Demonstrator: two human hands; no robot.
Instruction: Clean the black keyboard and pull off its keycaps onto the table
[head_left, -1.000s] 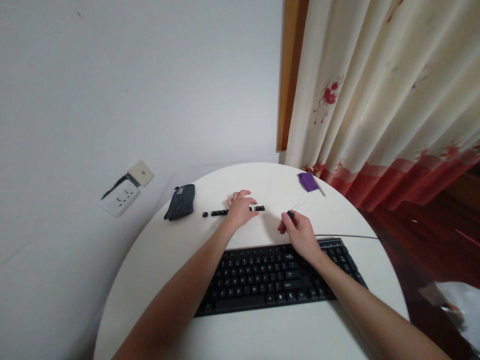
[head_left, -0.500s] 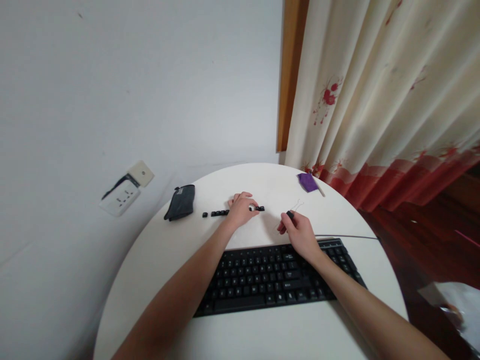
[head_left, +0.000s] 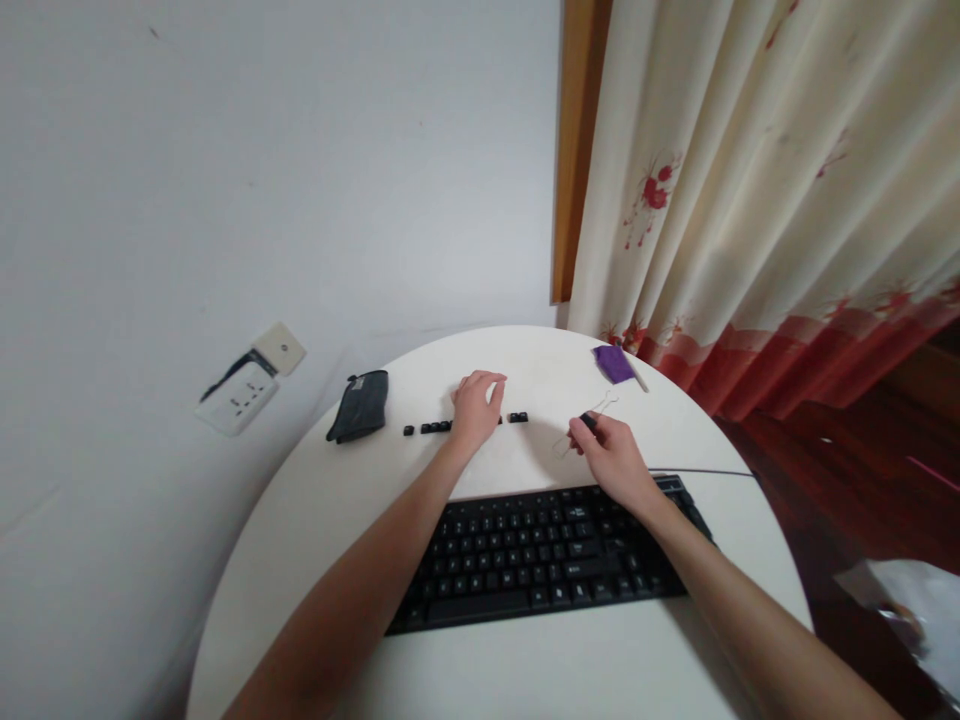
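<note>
My left hand (head_left: 475,405) hovers over a row of loose black keycaps (head_left: 436,427). Its thumb and fingers are apart and hold nothing; part of the row is hidden behind it. Two more keycaps (head_left: 518,417) sit side by side just right of the hand. In my right hand (head_left: 607,445) is a keycap puller (head_left: 589,421) with a black grip and thin wire loops sticking out at both ends. That hand is above the back right part of the black keyboard (head_left: 517,560), which lies across the front of the table under both forearms.
The round white table (head_left: 300,600) stands near a wall with a socket (head_left: 238,398). On its left lies a dark zip pouch (head_left: 360,405). A purple cloth (head_left: 613,364) and a pale stick are at the back right. The keyboard's cable (head_left: 705,471) runs to the right edge.
My left hand has let go of the keycaps at the right end of the row and drawn back left, fingers opening. My right hand has shifted slightly right with the keycap puller.
</note>
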